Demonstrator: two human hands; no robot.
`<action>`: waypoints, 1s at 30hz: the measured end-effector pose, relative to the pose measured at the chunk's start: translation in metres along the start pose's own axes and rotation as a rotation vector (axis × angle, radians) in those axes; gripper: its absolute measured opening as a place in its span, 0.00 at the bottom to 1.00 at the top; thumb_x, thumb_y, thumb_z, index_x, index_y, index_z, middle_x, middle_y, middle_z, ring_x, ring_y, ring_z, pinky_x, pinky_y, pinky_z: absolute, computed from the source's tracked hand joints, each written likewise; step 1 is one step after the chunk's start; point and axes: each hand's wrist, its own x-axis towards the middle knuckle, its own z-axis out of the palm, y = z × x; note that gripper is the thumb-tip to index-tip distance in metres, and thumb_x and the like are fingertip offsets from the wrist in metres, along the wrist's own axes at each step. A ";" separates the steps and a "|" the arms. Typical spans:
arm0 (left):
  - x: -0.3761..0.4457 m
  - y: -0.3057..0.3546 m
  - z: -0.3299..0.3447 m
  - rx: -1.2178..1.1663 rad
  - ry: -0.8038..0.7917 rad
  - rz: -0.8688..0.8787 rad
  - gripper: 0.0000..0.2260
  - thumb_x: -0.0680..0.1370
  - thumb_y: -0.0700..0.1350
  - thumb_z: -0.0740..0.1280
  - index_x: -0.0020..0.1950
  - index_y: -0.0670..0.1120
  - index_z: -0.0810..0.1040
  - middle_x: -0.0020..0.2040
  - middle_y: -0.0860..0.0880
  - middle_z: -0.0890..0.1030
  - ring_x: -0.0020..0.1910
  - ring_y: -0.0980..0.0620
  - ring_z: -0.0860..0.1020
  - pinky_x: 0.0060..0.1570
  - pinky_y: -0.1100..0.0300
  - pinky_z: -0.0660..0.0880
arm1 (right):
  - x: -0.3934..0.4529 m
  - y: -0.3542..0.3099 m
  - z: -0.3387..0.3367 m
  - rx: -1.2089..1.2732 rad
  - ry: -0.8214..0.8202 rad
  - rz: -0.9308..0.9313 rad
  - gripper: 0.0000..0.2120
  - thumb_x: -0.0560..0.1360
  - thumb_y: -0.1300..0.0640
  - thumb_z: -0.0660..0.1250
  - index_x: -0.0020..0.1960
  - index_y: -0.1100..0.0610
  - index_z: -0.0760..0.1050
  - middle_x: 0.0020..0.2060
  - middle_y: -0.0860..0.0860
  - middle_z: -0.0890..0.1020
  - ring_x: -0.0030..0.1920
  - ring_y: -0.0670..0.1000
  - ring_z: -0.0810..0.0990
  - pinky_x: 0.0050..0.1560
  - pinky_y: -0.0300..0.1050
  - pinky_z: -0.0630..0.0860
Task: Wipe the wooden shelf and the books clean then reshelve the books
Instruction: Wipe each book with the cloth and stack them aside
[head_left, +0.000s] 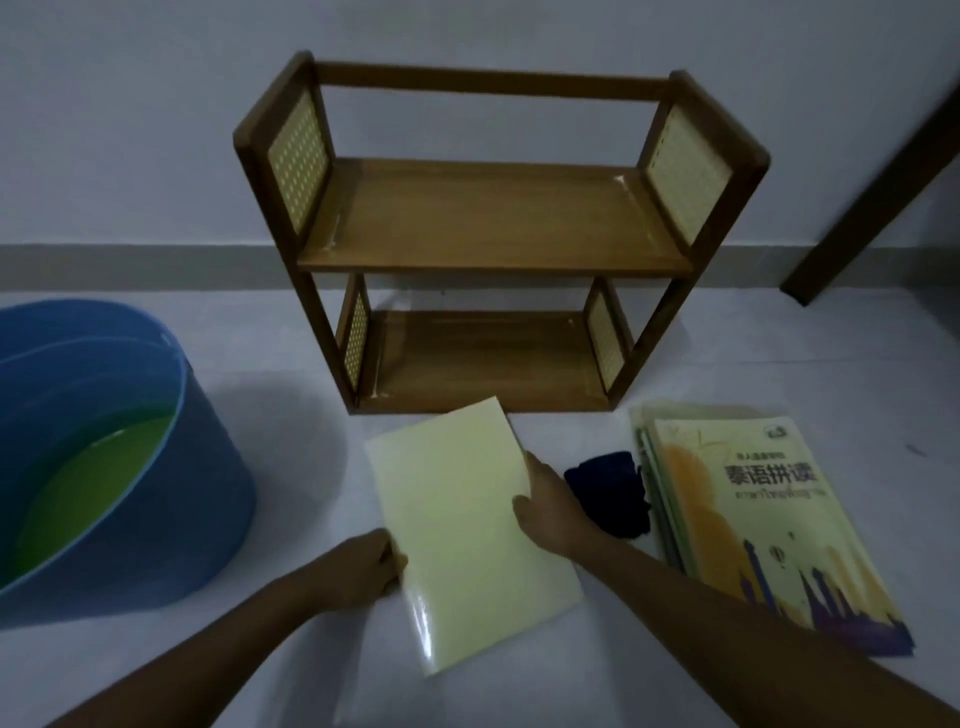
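A pale yellow book (467, 530) lies face down on the white floor in front of the wooden shelf (493, 234). My left hand (358, 569) grips the book's left edge near its lower corner. My right hand (550, 512) holds the right edge, thumb on the cover. Both tiers of the two-tier shelf stand bare. A dark blue cloth (610, 499) lies crumpled just right of my right hand. Beside it sits a stack of yellow books (753, 525), the top one with printed title and purple buildings.
A blue bucket (208, 467) holding greenish water stands at the left. The shelf backs onto a pale wall with a grey skirting. A dark wooden leg (878, 208) slants down at the far right.
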 end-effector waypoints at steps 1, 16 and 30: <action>0.001 0.002 0.000 0.063 0.021 0.007 0.08 0.81 0.53 0.59 0.48 0.49 0.69 0.48 0.49 0.80 0.41 0.55 0.75 0.39 0.65 0.70 | -0.002 0.001 -0.003 -0.006 0.005 -0.009 0.19 0.76 0.71 0.58 0.66 0.64 0.68 0.58 0.55 0.77 0.57 0.50 0.74 0.61 0.40 0.71; 0.020 -0.010 -0.001 0.433 0.176 0.112 0.61 0.56 0.81 0.47 0.76 0.42 0.33 0.76 0.44 0.32 0.77 0.45 0.36 0.74 0.42 0.40 | -0.004 0.063 -0.049 -0.269 0.352 0.062 0.22 0.69 0.57 0.62 0.62 0.61 0.72 0.58 0.60 0.74 0.57 0.60 0.74 0.55 0.46 0.70; 0.024 -0.014 -0.011 0.508 0.216 0.150 0.64 0.51 0.82 0.41 0.78 0.44 0.37 0.78 0.46 0.36 0.77 0.48 0.38 0.72 0.43 0.35 | -0.029 0.008 0.054 -0.661 -0.181 -0.747 0.20 0.66 0.51 0.66 0.59 0.46 0.75 0.69 0.53 0.71 0.64 0.59 0.72 0.61 0.55 0.71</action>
